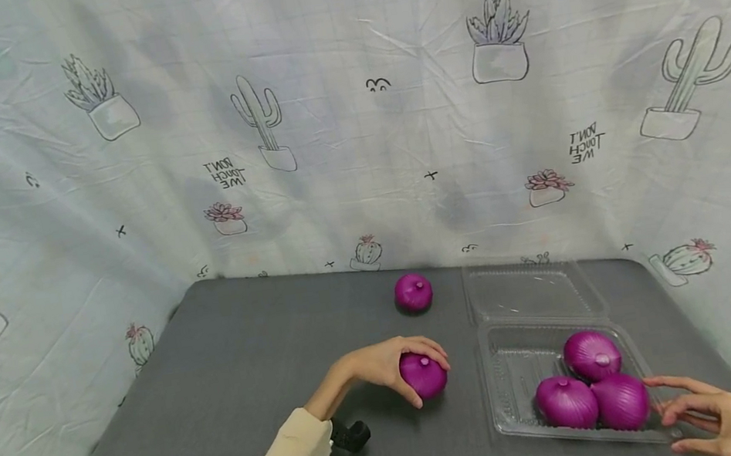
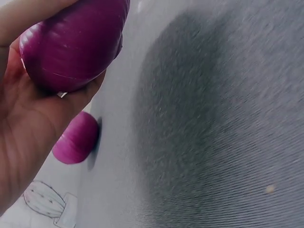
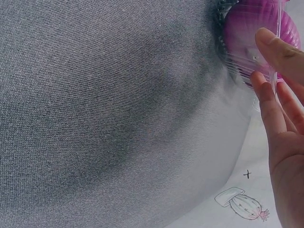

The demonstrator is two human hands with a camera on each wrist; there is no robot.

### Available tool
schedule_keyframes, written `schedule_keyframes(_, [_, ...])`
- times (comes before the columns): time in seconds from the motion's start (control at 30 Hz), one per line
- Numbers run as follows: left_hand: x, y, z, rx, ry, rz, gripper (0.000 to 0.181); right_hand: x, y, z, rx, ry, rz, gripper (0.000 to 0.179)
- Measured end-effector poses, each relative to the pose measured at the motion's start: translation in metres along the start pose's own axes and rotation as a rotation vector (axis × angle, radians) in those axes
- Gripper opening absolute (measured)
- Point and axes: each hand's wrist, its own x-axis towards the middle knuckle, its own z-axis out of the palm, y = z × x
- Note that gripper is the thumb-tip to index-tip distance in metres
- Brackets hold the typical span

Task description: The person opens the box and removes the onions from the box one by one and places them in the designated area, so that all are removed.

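Grey tabletop (image 1: 248,338), onion (image 1: 426,380) gripped within curled left fingers (image 1: 428,346), right fingers (image 1: 682,382) loosely extended

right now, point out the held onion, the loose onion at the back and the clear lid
Held onion (image 1: 425,380), head view: just below its tip
Loose onion (image 1: 413,294), head view: middle of its skin
Clear lid (image 1: 531,293), head view: flat panel

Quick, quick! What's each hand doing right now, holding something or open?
Left hand: holding a purple onion.
Right hand: open, beside the clear container; I can't tell if it's touching.
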Motion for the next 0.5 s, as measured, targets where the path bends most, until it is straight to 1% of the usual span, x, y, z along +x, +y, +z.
schedule_keyframes(0.1, [0.005,-0.006,-0.007,0.017,0.015,-0.013,0.060,0.000,-0.002,-0.002,-0.009,0.000,0.031,0.016])
schedule_keyframes(0.2, [0.010,-0.012,-0.014,0.049,0.029,-0.039,0.059,0.001,-0.004,-0.003,-0.028,-0.001,0.071,0.016])
schedule_keyframes(0.3, [0.015,-0.017,-0.021,0.049,0.044,-0.068,0.059,0.001,-0.004,-0.005,-0.019,-0.007,0.077,0.017])
schedule_keyframes(0.4, [0.020,-0.021,-0.025,0.030,0.066,-0.083,0.059,0.001,-0.003,-0.005,0.028,-0.036,0.031,0.017])
schedule_keyframes(0.43, [0.021,-0.023,-0.025,0.025,0.073,-0.085,0.059,0.001,-0.002,-0.005,0.047,-0.044,0.021,0.017])
schedule_keyframes(0.5, [0.023,-0.027,-0.025,0.023,0.094,-0.093,0.057,0.001,-0.002,-0.004,0.053,-0.048,0.016,0.017])
